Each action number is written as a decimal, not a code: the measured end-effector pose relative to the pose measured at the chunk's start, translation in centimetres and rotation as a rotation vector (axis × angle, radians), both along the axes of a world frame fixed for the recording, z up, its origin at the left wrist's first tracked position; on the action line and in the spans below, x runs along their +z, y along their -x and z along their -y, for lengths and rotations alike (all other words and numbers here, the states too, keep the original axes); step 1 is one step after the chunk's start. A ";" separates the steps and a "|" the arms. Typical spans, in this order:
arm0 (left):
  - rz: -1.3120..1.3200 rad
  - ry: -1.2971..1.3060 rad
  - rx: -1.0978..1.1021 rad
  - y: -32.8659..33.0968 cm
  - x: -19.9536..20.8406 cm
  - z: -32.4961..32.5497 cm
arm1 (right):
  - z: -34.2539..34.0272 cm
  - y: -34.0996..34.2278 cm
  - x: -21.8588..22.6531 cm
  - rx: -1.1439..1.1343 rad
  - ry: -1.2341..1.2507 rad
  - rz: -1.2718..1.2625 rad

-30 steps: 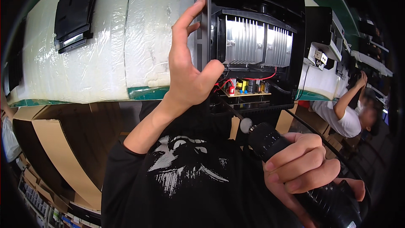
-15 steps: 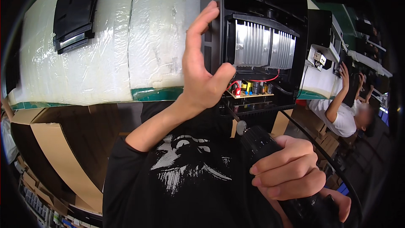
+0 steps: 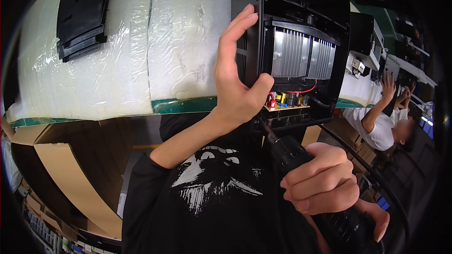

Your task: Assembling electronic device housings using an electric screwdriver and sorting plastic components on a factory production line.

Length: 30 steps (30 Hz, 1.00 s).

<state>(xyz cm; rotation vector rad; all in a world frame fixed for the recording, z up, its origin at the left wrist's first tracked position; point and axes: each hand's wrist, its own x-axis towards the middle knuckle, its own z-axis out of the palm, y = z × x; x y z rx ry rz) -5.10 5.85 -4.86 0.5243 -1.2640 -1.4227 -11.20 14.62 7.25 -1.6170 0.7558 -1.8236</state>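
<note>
A black appliance housing (image 3: 254,56) stands on the table before me, its side cover off. Inside show a ribbed silver metal block (image 3: 308,55) and a small circuit board (image 3: 288,103) with red wires. My left hand (image 3: 235,77) lies along the housing's left wall, fingers stretched, the thumb apart at its near corner. A black electric screwdriver (image 3: 289,154) is wrapped in my right hand (image 3: 325,178). Its bit points up at the housing's near lower left edge; whether it touches a screw there I cannot make out.
Plastic-wrapped padding (image 3: 183,42) covers the table at left, with black plastic panels (image 3: 84,14) on it. Open cardboard boxes (image 3: 75,178) stand below the green table edge (image 3: 183,105). A black cable (image 3: 372,164) runs at right. Farther right a co-worker in white (image 3: 374,129) raises both hands.
The housing and my left hand sit slightly farther right in the picture. The screwdriver's tip is closer in to the housing's near edge. The co-worker's hands have shifted a little.
</note>
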 end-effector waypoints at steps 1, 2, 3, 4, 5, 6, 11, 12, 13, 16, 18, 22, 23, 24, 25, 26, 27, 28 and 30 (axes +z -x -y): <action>-0.002 -0.001 -0.001 0.0 0.0 0.0 | 0.1 0.0 0.1 0.015 -0.033 -0.012; -0.009 -0.022 -0.008 -0.1 0.1 0.0 | 0.1 0.0 0.2 0.030 -0.064 -0.022; -0.014 -0.041 -0.014 -0.2 0.2 0.0 | 0.0 -0.1 0.3 0.032 -0.062 -0.023; -0.017 -0.036 -0.013 -0.2 0.2 0.1 | -0.2 -0.1 0.4 -0.028 -0.096 -0.056; 0.011 -0.014 -0.013 -0.3 0.3 0.2 | -0.4 -0.1 0.6 -0.087 -0.127 -0.087; 0.041 0.011 -0.012 -0.4 0.5 0.3 | -0.5 0.3 1.4 -0.046 -0.211 -0.150; 0.213 0.041 -0.084 -0.7 1.7 1.2 | -0.2 3.0 3.5 0.166 -0.344 -0.362; 0.286 0.075 -0.153 -0.9 2.0 1.8 | -0.7 2.8 3.8 0.067 -0.361 -0.225; 0.345 0.104 -0.242 -0.8 2.3 2.3 | -1.4 2.9 4.2 -0.052 -0.387 -0.095; 0.404 0.088 -0.331 -3.0 3.6 3.8 | -2.8 4.9 6.0 -0.130 0.068 0.151; 0.423 0.036 -0.393 -4.2 4.2 4.7 | -5.1 7.5 8.9 -0.097 0.408 0.319; 0.378 -0.144 -0.359 -6.9 5.6 4.5 | -12.9 15.2 12.3 -0.514 0.287 -0.039; 0.378 -0.171 -0.341 -7.5 5.8 4.2 | -13.2 16.8 12.1 -0.846 0.496 -0.187; 0.440 -0.174 -0.327 -7.8 6.0 3.8 | -13.5 18.3 11.4 -0.941 0.501 -0.207; 0.510 -0.174 -0.309 -8.0 6.2 3.3 | -13.3 19.4 10.3 -1.037 0.505 -0.218; 0.510 -0.167 -0.315 -8.4 6.4 2.8 | -14.0 21.0 9.3 -1.038 0.398 -0.231; 0.512 -0.231 -0.265 -8.6 6.5 2.3 | -14.6 22.5 8.6 -1.036 0.289 -0.243; 0.515 -0.293 -0.221 -8.4 6.6 1.8 | -13.6 22.1 7.7 -1.148 0.307 -0.142; 0.518 -0.265 -0.203 -8.6 6.4 1.4 | -13.5 23.0 6.4 -1.246 0.247 -0.178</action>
